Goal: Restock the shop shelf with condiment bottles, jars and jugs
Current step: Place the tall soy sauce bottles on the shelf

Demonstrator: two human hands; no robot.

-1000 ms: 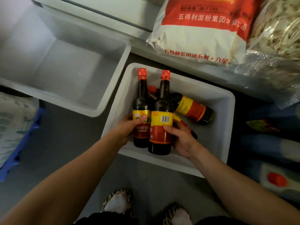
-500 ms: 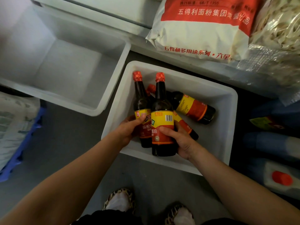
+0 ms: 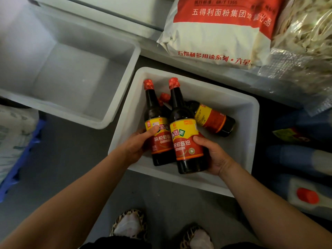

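A white plastic bin (image 3: 251, 123) on the floor holds dark soy sauce bottles with red caps and yellow-red labels. My left hand (image 3: 138, 144) grips one bottle (image 3: 158, 123) around its label. My right hand (image 3: 213, 157) grips a second bottle (image 3: 185, 133) beside it. Both bottles are raised above the bin, caps pointing away from me. A third bottle (image 3: 213, 120) lies on its side in the bin. The red cap of another bottle (image 3: 165, 97) shows behind the two held ones.
An empty white bin (image 3: 124, 83) stands to the left. A flour sack (image 3: 215, 33) and a noodle bag (image 3: 305, 42) lie on the low shelf (image 3: 115, 9) ahead. Jugs, one with a red cap (image 3: 307, 195), stand at the right. My feet (image 3: 129, 225) are below the bin.
Both hands have turned their bottles so the labels face me and shifted them slightly toward me. The bottles left in the bin have not moved.
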